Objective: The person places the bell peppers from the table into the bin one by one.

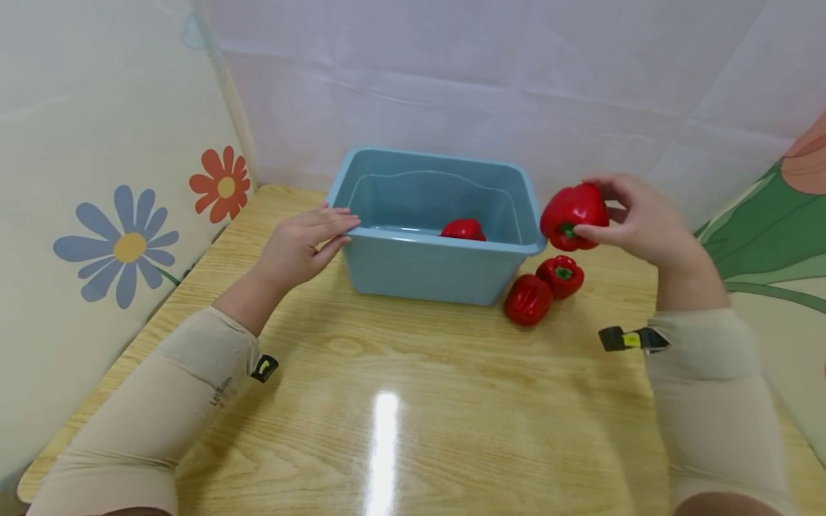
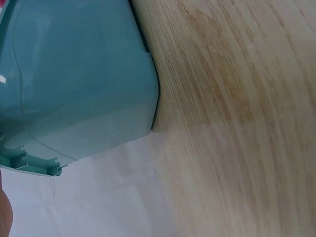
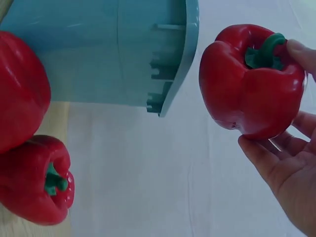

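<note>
A blue bin [image 1: 426, 269] stands on the table with a red pepper [image 1: 463, 229] inside. The left hand [image 1: 303, 240] rests its fingers on the bin's left front rim; the left wrist view shows only a sliver of that hand [image 2: 5, 212] beside the bin [image 2: 84, 74]. Beyond the bin's right rim, the right hand [image 1: 645, 218] holds a red pepper [image 1: 573, 215] in the air between thumb and fingers. In the right wrist view this pepper [image 3: 252, 84], green stem upward, is pinched by the hand [image 3: 296, 173], apart from the bin [image 3: 94, 54].
Two more red peppers, one [image 1: 528, 300] in front and one [image 1: 561, 276] behind it, lie touching on the wooden table [image 1: 452, 401] at the bin's right front corner. A pale wall covering [image 1: 419, 86] rises behind the bin, with flower-printed panels at both sides.
</note>
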A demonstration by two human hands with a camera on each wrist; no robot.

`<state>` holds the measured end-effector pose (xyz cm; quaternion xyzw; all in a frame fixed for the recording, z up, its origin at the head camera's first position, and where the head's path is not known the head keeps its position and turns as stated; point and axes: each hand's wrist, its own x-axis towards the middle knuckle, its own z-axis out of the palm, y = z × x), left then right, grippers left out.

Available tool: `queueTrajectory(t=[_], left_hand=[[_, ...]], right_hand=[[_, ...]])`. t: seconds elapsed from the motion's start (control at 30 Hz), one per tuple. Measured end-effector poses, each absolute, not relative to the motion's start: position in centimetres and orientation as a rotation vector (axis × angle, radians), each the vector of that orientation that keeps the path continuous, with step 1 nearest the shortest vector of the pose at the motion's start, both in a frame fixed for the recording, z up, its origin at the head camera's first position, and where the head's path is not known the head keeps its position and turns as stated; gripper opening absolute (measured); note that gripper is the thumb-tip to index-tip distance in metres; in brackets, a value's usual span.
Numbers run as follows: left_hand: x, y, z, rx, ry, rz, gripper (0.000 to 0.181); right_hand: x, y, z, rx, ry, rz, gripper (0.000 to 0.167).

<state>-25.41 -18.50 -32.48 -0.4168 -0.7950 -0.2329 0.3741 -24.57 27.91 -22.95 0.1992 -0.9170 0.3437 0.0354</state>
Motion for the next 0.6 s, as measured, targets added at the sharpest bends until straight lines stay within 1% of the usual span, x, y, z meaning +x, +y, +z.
queueTrajectory(t=[0.2,0.6], left_hand=[[-25.5,-18.6,-32.5,-1.066,-2.054,-0.584,0.039],[-25.6,-18.7,-32.5,-1.078,-2.039,-0.574,0.037]], right_hand=[[-25.6,26.4,-23.0,0.604,-2.768,1.115,0.066],[-28.2,23.8,-24.0,0.398,-2.754,1.172,0.073]])
